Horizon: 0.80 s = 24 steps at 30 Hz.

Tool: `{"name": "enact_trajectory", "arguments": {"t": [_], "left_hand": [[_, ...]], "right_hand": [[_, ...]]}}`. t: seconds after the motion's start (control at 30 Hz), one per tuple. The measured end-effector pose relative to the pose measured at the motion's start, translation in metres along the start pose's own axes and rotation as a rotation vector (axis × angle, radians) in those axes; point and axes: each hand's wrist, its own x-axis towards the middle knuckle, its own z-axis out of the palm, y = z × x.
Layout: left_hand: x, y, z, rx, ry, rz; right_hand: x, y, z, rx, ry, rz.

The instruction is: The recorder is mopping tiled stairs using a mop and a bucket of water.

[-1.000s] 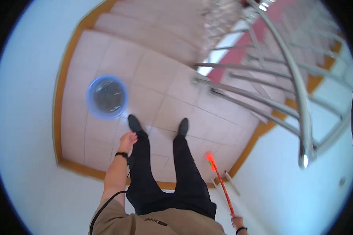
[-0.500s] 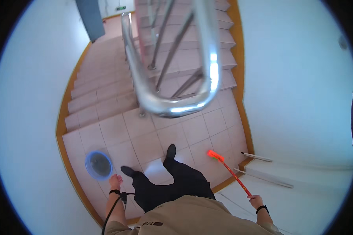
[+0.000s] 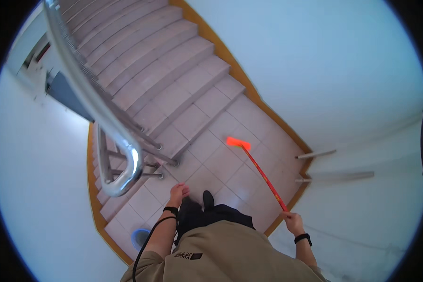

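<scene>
My right hand is wrapped round the upper end of a red-handled floor brush. The bright orange head of the brush is on the tiled landing ahead, though its bristles cannot be made out. My left hand hangs in front of my left leg with its fingers loosely bent and apart, holding nothing. Below and left of it, partly hidden by my left forearm, a blue basin stands on the floor.
A shiny metal handrail curves down at the left, close by. Tiled stairs rise ahead, and others drop away at the left. Two pale pipes stick out low at the right wall. A brown skirting strip edges the floor.
The view has turned rightward, so the handrail and basin sit further left. The brush head has moved forward, away from my body. My left hand has left the basin's side and come forward.
</scene>
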Motion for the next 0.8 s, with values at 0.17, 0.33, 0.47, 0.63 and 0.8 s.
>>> {"name": "enact_trajectory", "arguments": {"t": [0.17,0.33,0.47,0.63,0.8], "left_hand": [[0.040,0.015,0.060,0.176,-0.086,-0.065],[0.075,0.027,0.106,0.134,-0.088,-0.182],[0.124,0.052,0.153,0.105,-0.080,-0.239],[0.192,0.107,0.244,0.147,-0.106,-0.217],[0.219,0.145,0.374,0.182,-0.272,-0.340]], "right_hand": [[0.005,-0.022,0.018,0.114,0.006,-0.044],[0.041,-0.056,0.009,0.198,0.012,-0.135],[0.105,-0.069,-0.004,0.212,-0.044,-0.204],[0.183,-0.102,-0.056,0.208,-0.107,-0.255],[0.245,-0.110,-0.102,0.137,-0.077,-0.306]]}}
